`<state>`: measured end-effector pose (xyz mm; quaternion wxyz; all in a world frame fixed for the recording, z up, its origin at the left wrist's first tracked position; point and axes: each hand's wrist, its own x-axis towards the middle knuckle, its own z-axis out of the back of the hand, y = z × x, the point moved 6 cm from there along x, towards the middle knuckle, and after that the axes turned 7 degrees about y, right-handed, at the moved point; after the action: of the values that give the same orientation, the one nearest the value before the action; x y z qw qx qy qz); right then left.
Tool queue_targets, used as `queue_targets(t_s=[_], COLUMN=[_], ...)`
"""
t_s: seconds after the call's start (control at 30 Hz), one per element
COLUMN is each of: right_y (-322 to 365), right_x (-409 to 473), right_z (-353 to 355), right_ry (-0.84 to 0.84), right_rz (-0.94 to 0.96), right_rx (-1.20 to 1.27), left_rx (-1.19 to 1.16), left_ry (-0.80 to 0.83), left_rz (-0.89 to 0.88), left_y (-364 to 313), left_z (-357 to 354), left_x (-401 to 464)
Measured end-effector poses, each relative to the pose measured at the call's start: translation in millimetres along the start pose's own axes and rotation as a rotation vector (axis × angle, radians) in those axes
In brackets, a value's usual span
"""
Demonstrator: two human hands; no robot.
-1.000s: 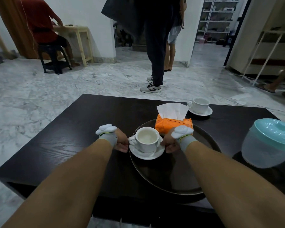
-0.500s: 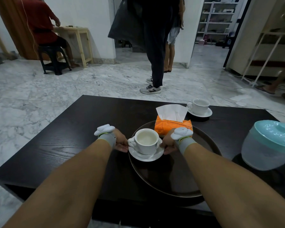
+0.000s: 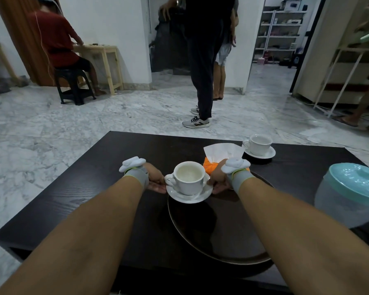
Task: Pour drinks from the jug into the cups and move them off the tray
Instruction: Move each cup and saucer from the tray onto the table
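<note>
A white cup holding a pale drink stands on a white saucer, lifted above the left rim of the round dark tray. My left hand grips the saucer's left edge and my right hand grips its right edge. A second white cup on its own saucer rests on the table beyond the tray. The clear jug with a teal lid stands at the right.
An orange tissue box sits at the tray's far side, partly behind my right hand. The dark wooden table spreads to the left. People stand and sit on the marble floor beyond the table.
Both hands have raised the cup and saucer off the tray and carried them slightly left. The view has tilted up a little.
</note>
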<state>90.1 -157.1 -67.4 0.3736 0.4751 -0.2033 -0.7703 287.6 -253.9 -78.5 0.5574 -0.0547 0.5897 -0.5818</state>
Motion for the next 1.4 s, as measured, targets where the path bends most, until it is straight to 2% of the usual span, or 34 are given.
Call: queue_targets(t_s=[0.37, 0.83, 1.1, 1.23, 1.4], right_y=[41, 85, 90, 87, 83], right_x=[13, 59, 95, 123, 143], right_z=[17, 59, 79, 88, 95], right_ry=[-0.003, -0.083, -0.064, -0.042, -0.036], right_rz=[-0.007, 0.053, 0.042, 0.054, 0.042], right_rx=[-0.005, -0.026, 0.029, 0.153, 0.125], left_rx=[-0.099, -0.171, -0.183, -0.177, -0.197], left_ry=[-0.052, -0.053, -0.021, -0.019, -0.018], left_rz=[-0.072, -0.091, -0.088, -0.087, -0.085], left_y=[-39, -84, -109, -120, -124], left_z=[35, 56, 53, 51, 47], left_x=[11, 86, 133, 163, 197])
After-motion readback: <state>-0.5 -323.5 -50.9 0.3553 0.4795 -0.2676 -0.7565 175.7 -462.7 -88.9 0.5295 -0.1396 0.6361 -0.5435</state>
